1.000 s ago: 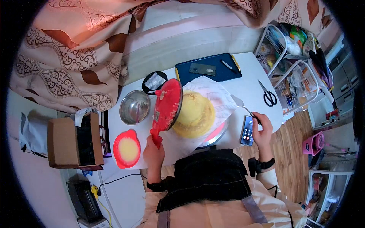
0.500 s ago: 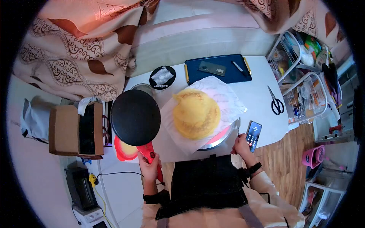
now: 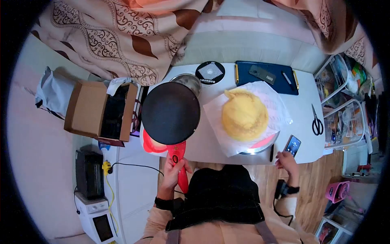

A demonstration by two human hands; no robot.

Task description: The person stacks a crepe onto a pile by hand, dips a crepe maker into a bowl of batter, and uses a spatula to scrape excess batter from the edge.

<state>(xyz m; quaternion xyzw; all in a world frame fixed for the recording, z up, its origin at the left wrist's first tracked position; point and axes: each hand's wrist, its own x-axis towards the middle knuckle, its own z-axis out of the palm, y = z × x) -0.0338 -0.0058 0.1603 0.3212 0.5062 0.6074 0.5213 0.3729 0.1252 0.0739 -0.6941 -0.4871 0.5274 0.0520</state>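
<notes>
My left hand (image 3: 175,171) is closed around the red handle of an electric crepe maker (image 3: 170,114), its round black plate raised over the table's left part. Below the plate, a red bowl (image 3: 151,145) with pale yellow contents is partly covered. A stack of thin yellow crepes (image 3: 245,116) lies on white paper (image 3: 219,136), over a round, metal-rimmed pink-topped stand (image 3: 260,147). My right hand (image 3: 287,161) is at the table's front edge beside a lit phone (image 3: 292,145), fingers loosely bent and holding nothing visible. Left of it lies a slim dark-handled tool (image 3: 272,153).
At the back are a blue tray (image 3: 243,83) with a second phone (image 3: 262,74) and a marker, a round black-and-white disc (image 3: 210,72) and a metal bowl (image 3: 191,81). Scissors (image 3: 317,122) lie right. An open cardboard box (image 3: 85,110) stands left; a cord (image 3: 138,164) hangs below.
My right hand has let go of the slim tool, now on the table, and moved right toward the phone. The left hand still holds the crepe maker. The whole view has shifted.
</notes>
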